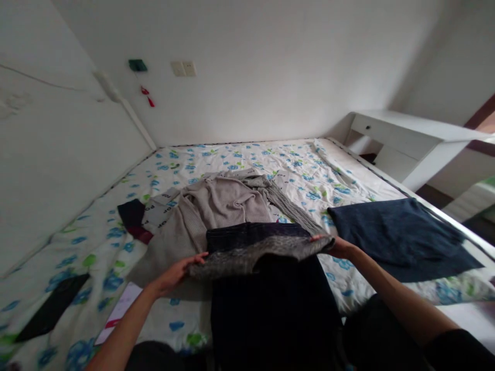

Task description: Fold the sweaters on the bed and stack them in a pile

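Ok so I'm seeing the left hand (177, 273) and right hand (339, 247) gripping a kinda fuzzy gray cloth (232, 262), beige sweater (224, 200) just beyond, flowery bedsheet (240, 154) underneath.

Dim, uneven light; the speckled grey cloth (247, 253) is blurred.

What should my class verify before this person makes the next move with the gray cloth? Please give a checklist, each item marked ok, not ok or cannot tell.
1. Left hand grips the gray cloth: ok, at its left end.
2. Right hand grips the opposite end: ok.
3. Gray cloth's lower edge straight: not ok, it arches up near the middle.
4. Underside of the gray cloth free of creases: cannot tell, hidden from this view.
5. Beige sweater smooth: not ok, it lies rumpled.
6. Navy cloth apart from the gray cloth: ok, off to the right.
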Available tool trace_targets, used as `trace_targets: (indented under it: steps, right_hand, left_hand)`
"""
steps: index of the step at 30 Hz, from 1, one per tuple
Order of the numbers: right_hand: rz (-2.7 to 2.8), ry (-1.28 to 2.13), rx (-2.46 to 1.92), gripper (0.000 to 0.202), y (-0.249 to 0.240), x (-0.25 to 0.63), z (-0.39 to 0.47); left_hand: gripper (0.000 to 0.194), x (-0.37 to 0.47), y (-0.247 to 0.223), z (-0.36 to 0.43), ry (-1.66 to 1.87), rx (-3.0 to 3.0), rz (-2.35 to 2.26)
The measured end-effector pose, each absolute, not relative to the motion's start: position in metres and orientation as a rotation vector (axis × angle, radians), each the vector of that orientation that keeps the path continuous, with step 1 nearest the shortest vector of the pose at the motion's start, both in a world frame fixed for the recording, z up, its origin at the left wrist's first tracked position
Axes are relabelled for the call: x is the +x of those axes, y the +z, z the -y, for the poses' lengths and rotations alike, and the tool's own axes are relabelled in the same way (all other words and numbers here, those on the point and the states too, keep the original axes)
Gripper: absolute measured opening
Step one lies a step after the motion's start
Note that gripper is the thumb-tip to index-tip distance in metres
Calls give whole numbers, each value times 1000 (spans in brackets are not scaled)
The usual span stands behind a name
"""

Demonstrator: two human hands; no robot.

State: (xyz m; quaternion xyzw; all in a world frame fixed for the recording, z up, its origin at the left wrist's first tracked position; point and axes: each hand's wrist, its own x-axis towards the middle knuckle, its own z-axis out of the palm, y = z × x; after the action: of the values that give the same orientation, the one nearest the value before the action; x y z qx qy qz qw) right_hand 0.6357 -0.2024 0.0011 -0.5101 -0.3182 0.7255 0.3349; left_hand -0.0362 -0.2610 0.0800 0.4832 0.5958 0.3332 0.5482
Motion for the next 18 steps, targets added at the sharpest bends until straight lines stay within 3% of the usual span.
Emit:
trace_targets:
  steps: [2,5,11,18]
  right_hand:
    - [770,1972,-1457,12,-5,626,219]
    - [766,1886,-1538,13,-6,607,227]
    - [1041,1384,-1887,39,-9,586,233]
    - [999,1677,-1748,49,-1,616,238]
  left_hand:
    - [45,-29,80,277,688,1072,-1413]
    - [58,-5,83,285,752,952,-1557]
    - [65,37,83,294,699,921,-1570]
    - [59,19,92,316,479,813,-1439]
